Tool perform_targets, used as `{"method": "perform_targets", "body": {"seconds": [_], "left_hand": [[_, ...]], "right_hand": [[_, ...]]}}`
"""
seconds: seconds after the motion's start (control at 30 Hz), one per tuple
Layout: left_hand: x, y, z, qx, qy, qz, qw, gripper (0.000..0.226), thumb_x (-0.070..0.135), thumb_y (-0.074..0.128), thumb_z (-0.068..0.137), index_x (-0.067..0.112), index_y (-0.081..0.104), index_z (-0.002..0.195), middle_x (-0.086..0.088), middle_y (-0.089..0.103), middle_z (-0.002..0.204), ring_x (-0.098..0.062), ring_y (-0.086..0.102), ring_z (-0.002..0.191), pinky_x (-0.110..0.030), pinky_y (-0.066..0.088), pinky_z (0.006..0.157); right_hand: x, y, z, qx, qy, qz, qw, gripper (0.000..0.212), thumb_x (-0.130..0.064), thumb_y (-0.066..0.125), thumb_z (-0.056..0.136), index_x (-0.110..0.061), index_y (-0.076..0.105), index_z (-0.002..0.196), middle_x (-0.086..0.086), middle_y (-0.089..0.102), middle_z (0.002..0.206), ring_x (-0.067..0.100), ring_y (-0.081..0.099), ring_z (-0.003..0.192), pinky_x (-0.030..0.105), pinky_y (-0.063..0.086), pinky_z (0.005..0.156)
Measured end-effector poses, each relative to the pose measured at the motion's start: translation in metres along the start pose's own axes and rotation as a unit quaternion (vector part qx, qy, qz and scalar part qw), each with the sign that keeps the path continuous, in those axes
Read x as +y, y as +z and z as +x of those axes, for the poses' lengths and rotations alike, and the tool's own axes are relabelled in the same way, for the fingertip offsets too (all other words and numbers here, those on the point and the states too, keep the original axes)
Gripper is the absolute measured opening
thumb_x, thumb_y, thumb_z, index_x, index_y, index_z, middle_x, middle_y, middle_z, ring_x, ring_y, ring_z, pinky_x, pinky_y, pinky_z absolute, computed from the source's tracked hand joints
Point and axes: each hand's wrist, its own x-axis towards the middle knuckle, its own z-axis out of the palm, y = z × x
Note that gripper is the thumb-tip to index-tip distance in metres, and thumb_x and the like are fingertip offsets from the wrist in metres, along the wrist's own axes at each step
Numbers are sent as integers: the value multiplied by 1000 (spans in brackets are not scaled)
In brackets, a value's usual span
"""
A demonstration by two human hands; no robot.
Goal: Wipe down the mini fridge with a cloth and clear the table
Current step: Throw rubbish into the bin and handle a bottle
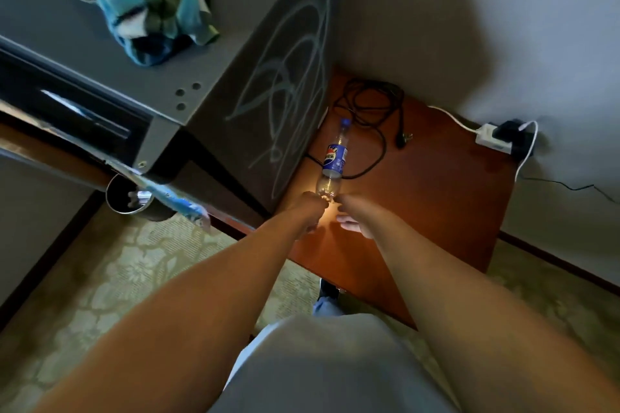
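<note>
A grey mini fridge [214,54] with pale scribbles on its side stands on the left part of a reddish wooden table [436,198]. A crumpled blue-green cloth [151,3] lies on the fridge top. A clear plastic bottle [335,157] with a blue label and blue cap sits on the table beside the fridge, its cap pointing away from me. My left hand [310,211] grips the bottle's base with curled fingers. Just right of the base is my right hand [352,220], fingers relaxed and holding nothing.
A coiled black cable [372,104] with its plug lies on the table behind the bottle. A white power strip [493,139] with a white lead sits at the table's far right edge by the wall. A round metal bin [125,198] stands on the patterned carpet at left.
</note>
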Motion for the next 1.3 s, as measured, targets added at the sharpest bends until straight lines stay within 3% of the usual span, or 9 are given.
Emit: {"method": "perform_targets", "body": {"seconds": [0.1, 0.17, 0.3, 0.47, 0.57, 0.7, 0.87, 1.03, 1.3], "left_hand": [[4, 6, 20, 9, -5, 10, 1000, 36, 27, 55, 100, 20, 58, 135, -9, 64, 123, -26, 61, 109, -40, 55, 93], [9, 8, 30, 13, -13, 14, 1000, 46, 32, 58, 98, 25, 51, 143, -6, 60, 129, -25, 59, 110, -39, 56, 89], [18, 13, 52, 23, -28, 15, 999, 60, 27, 58, 97, 31, 36, 153, -4, 53, 132, -23, 54, 106, -36, 53, 86], [22, 18, 80, 18, -32, 38, 999, 73, 31, 62, 91, 34, 28, 156, -2, 56, 134, -22, 59, 105, -42, 54, 97], [21, 21, 93, 13, -42, 33, 998, 84, 28, 68, 84, 36, 26, 156, -3, 56, 137, -23, 57, 109, -41, 53, 94], [20, 23, 95, 7, -52, 20, 998, 82, 26, 69, 88, 33, 27, 158, -2, 51, 142, -27, 55, 120, -39, 50, 96], [14, 26, 97, -1, -50, 0, 999, 51, 31, 63, 92, 32, 48, 141, -2, 64, 126, -24, 61, 112, -45, 53, 98], [3, 22, 95, 24, -50, 0, 998, 30, 39, 59, 97, 25, 53, 124, -5, 65, 117, -23, 61, 107, -42, 55, 92], [-33, 7, 71, 22, -48, 2, 999, 45, 30, 75, 85, 19, 59, 126, -5, 68, 113, -23, 66, 100, -40, 59, 82]], "right_hand": [[-5, -8, 16, -19, 11, 1, 1000, 40, -24, 59, 102, -8, 53, 139, 14, 56, 137, 27, 61, 114, 38, 54, 99], [-9, -11, 23, -25, 17, 7, 1000, 38, -23, 62, 101, -8, 55, 135, 14, 57, 135, 29, 61, 118, 39, 53, 101], [-15, -16, 41, -32, 37, 13, 999, 11, -18, 62, 102, -14, 56, 111, 14, 61, 130, 30, 62, 120, 41, 51, 105], [-19, -19, 65, -48, 41, 39, 997, 39, -12, 62, 101, -6, 50, 137, 15, 56, 136, 32, 57, 127, 45, 47, 111], [-20, -19, 78, -43, 44, 34, 998, 28, -9, 59, 100, -8, 55, 128, 20, 55, 140, 34, 55, 131, 45, 47, 111], [-16, -17, 95, -56, 41, 50, 996, 33, -7, 59, 98, -9, 51, 130, 15, 56, 138, 31, 54, 128, 47, 46, 111], [-13, -10, 97, -47, 38, 42, 997, 44, -22, 63, 98, -11, 48, 138, 10, 62, 130, 29, 60, 117, 45, 50, 104], [-1, -10, 93, -38, 40, 30, 998, 39, -28, 64, 99, -10, 49, 130, 10, 63, 123, 29, 57, 124, 47, 46, 109], [30, 9, 62, -67, 36, -17, 997, 64, -44, 70, 93, -11, 47, 143, 11, 64, 130, 29, 63, 117, 38, 53, 93]]}}
